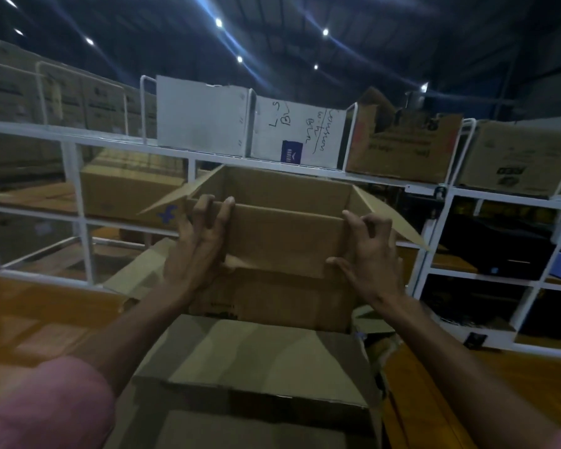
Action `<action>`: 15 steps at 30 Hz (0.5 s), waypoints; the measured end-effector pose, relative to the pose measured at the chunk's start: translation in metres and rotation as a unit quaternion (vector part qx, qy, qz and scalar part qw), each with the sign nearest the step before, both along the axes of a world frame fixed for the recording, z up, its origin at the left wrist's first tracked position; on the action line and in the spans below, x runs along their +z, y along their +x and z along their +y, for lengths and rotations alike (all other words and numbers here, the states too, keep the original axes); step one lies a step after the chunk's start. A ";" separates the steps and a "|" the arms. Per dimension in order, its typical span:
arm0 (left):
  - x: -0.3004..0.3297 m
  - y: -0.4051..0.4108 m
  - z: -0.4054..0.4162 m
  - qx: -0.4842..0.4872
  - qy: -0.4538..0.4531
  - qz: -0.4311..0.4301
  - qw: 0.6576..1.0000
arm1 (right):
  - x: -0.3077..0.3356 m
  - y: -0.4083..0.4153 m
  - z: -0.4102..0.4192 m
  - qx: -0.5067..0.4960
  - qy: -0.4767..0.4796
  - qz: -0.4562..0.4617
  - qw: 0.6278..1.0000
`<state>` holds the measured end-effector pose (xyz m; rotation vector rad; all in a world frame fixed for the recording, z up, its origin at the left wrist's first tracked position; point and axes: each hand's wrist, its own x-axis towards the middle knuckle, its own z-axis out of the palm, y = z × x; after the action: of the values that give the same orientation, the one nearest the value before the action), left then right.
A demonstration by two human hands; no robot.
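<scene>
The cardboard box [282,234] is held up in front of the white rack [78,176], level with its middle shelf, its flaps standing open. On its near left corner the left hand [198,251] grips it, fingers hooked over the top edge of the near wall. On the near right corner the right hand [373,257] has its thumb pressed to the front face and its fingers curled at the rim, seemingly gripping too, though blur makes the contact hard to judge.

The lift looks done. Setting the box down is still to come, and it rests on no shelf yet.

Below it, in front of the rack, lies a bigger box [256,361] with loose flaps. On the rack's top shelf stand white boxes [201,118], then brown boxes [402,147].

The near wall hides the held box's floor, so its contents cannot be told. The blue mark on its left flap is unreadable.
</scene>
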<state>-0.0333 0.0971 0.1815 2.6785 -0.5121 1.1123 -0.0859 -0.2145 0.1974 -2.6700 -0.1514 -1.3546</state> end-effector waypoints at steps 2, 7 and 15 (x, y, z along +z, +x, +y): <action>-0.014 -0.003 0.000 -0.001 0.022 0.070 0.997 | -0.015 0.000 0.000 -0.005 0.016 0.034 0.999; -0.062 0.001 -0.013 0.029 0.080 0.227 0.970 | -0.067 0.007 -0.018 0.002 0.075 0.122 0.990; -0.087 -0.006 -0.034 0.013 0.239 0.392 0.888 | -0.105 -0.002 -0.007 0.065 0.031 0.318 0.945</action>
<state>-0.0390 0.0633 0.0940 3.2060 -0.6358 -0.1992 -0.0881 -0.2215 0.0921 -2.8236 -0.1988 -0.4059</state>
